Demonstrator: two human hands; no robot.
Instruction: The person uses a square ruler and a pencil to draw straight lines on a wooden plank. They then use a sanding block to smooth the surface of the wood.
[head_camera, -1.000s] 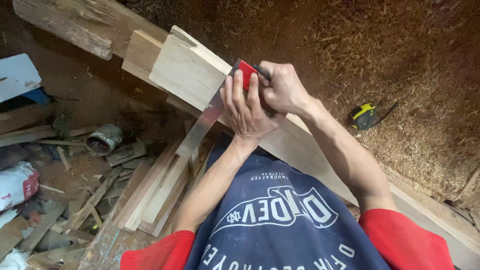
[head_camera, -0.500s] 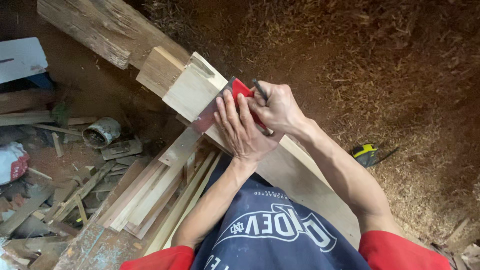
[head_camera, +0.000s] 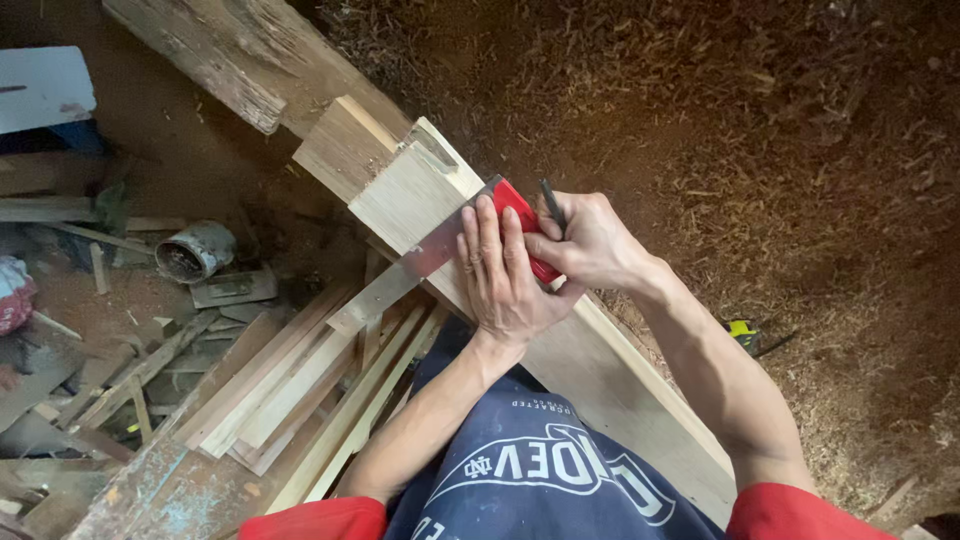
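Marking step in hand: left hand lay flat, fingers together, pressing a red-handled try square across the pale wooden beam. Right hand, just beside it on the beam, pinched a dark pencil. Likely next move calls for keeping the square steady while drawing along the blade. Pencil tip and any line were hidden by fingers.

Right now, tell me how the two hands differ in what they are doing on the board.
The left hand lies flat, fingers stretched out, pressing the red-handled square onto the pale board; the right hand is curled closed. The left hand holds nothing in its grip, while the right hand pinches a dark pencil that sticks up. Both meet at the square's red handle.
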